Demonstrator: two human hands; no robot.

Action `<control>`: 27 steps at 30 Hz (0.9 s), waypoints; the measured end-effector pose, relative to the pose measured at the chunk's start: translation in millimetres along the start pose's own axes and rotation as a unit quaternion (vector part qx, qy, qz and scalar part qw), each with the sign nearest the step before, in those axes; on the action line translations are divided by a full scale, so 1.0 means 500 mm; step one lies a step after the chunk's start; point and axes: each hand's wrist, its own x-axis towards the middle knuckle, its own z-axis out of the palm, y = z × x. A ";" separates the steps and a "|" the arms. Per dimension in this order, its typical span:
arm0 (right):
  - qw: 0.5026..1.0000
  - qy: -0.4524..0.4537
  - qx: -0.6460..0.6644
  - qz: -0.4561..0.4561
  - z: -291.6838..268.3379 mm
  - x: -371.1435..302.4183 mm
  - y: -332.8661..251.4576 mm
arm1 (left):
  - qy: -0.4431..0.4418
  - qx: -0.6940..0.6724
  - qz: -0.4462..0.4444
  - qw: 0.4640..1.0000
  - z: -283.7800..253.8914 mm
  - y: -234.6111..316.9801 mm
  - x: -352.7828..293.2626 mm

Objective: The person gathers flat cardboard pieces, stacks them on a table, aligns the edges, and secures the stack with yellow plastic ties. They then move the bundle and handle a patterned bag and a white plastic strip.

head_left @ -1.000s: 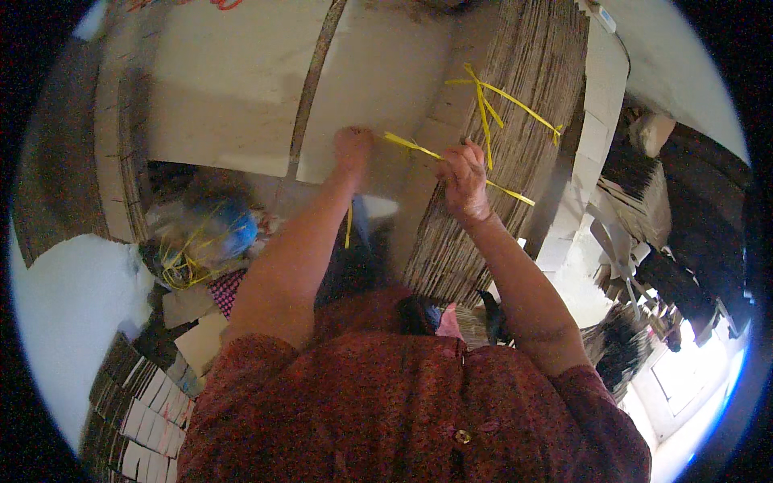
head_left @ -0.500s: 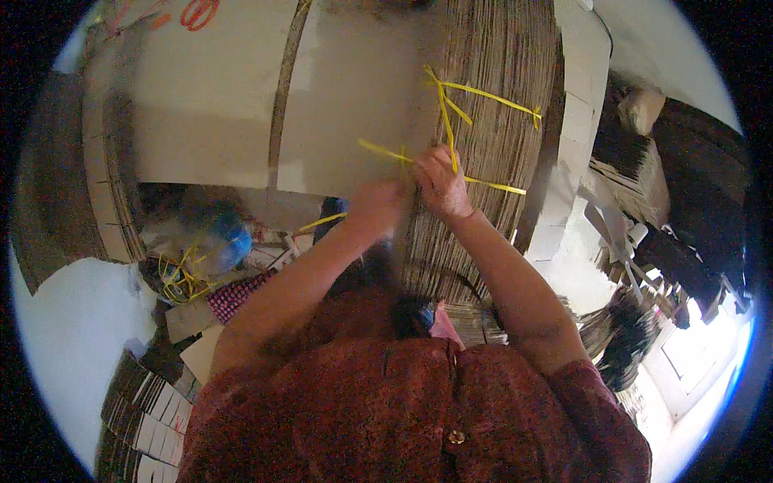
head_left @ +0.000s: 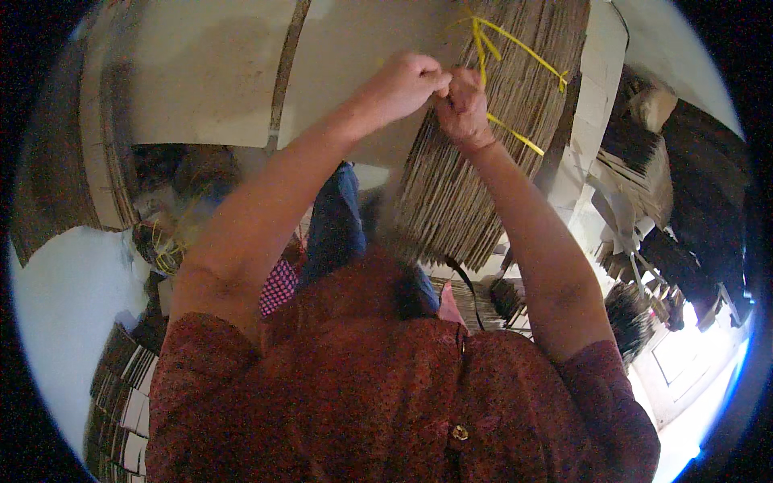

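Note:
A thick bundle of flat cardboard sheets stands edge-on in front of me, with yellow strapping round it. Both my hands meet at its left upper side. My right hand is closed on the yellow strap, whose lower run comes out beside the wrist. Closed in a fist, my left hand touches the right one at the fingertips. It seems to grip the same strap, though the piece between the fingers is hidden.
Large flat cardboard lies beyond my left arm, with more stacked sheets at the far left. A tangle of yellow strap sits low on the left. Cardboard piles and dark material fill the right side.
Both hands have moved up and away from me, the left also rightward to meet the right. The bundle has tilted, its near end swinging left. The loose strap end has gone from view.

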 end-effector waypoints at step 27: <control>0.997 0.042 -0.054 0.037 -0.010 0.058 0.012 | 0.322 -0.517 -0.177 0.773 -0.026 -0.290 -0.129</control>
